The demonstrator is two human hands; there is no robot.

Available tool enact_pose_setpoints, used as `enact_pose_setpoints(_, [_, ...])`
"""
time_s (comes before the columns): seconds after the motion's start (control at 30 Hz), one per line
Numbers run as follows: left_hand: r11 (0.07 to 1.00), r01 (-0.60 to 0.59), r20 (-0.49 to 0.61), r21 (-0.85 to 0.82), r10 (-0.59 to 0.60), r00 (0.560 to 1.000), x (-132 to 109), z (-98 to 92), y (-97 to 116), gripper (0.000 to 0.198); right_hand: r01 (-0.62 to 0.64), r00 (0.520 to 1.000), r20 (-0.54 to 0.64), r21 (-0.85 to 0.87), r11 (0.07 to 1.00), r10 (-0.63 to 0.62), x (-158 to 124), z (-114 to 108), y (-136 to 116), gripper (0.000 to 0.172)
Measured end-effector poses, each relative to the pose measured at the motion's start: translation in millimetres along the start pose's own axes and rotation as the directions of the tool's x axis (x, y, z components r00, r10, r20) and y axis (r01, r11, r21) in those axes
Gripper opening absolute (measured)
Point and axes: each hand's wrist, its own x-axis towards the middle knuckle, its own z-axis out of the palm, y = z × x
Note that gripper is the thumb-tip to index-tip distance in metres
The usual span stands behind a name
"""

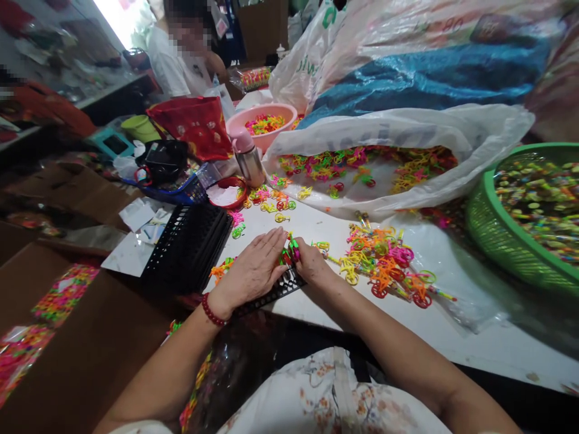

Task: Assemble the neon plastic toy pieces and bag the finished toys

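Observation:
My left hand [257,265] lies palm down over a black perforated tray [283,289], its fingers stretched out and close together. A red bead bracelet circles that wrist. Against its fingertips, my right hand [311,262] is closed on a small green and pink plastic toy bicycle [293,248]; its lower part is hidden. To the right lies a loose pile of coloured toy bicycles [389,262], some with thin patterned sticks among them. A few orange pieces [221,269] show beside my left hand.
A stack of black trays [190,247] stands at left, by a red basket [243,196] and a flask [248,160]. Behind is an open white sack [384,202] of toy bicycles. A green basket [486,211] stands right. A person [176,66] sits across.

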Motion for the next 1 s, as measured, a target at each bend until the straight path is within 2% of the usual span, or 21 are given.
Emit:
enact_pose_setpoints(0.1, [1.0, 0.0, 0.008, -0.003, 0.0, 1.0, 1, -1.5, 1, 0.066, 0.008, 1.0, 0.019, -0.032, 0.999, -0.008, 2, -2, -2, 0.022])
enact_pose_setpoints(0.23, [1.0, 0.005, 0.025, 0.008, -0.005, 1.0, 1, -1.9, 1, 0.066, 0.003, 0.999, 0.05, -0.086, 0.996, 0.002, 2, -6, -5, 0.029])
enact_pose_setpoints(0.47, [1.0, 0.003, 0.064, 0.014, -0.004, 0.998, 3, -4.1, 1, 0.068, 0.152, 0.985, 0.083, -0.044, 0.987, -0.148, -1, 1, 2, 0.027])
enact_pose_setpoints(0.57, [1.0, 0.0, 0.077, 0.028, -0.002, 0.997, 4, -6.2, 3, 0.064, 0.157, 0.985, 0.077, -0.034, 0.987, -0.154, 1, 6, 5, 0.026])
enact_pose_setpoints(0.7, [0.999, 0.005, 0.066, 0.044, -0.008, 0.998, 4, -5.9, 4, 0.065, 0.177, 0.984, 0.032, -0.054, 0.983, -0.176, -5, -9, 5, 0.022])
enact_pose_setpoints(0.8, [0.999, 0.003, 0.071, 0.047, -0.006, 0.997, 3, -4.6, 3, 0.066, 0.172, 0.981, -0.056, -0.2, 0.965, -0.186, -21, -36, 9, 0.02])
enact_pose_setpoints(0.87, [0.998, -0.008, 0.075, 0.056, 0.004, 0.997, 3, -4.9, 1, 0.066, 0.076, 0.989, -0.091, -0.374, 0.924, -0.119, -34, -52, 16, 0.017])
enact_pose_setpoints(0.93, [0.997, -0.015, 0.062, 0.074, 0.011, 0.998, 4, -6.0, 1, 0.066, -0.024, 0.997, -0.077, -0.517, 0.856, -0.018, -43, -61, 23, 0.015])
enact_pose_setpoints(1.0, [0.996, -0.026, 0.043, 0.086, 0.022, 0.999, 6, -6.7, 1, 0.064, -0.065, 0.998, -0.039, -0.578, 0.814, 0.053, -48, -64, 28, 0.016])
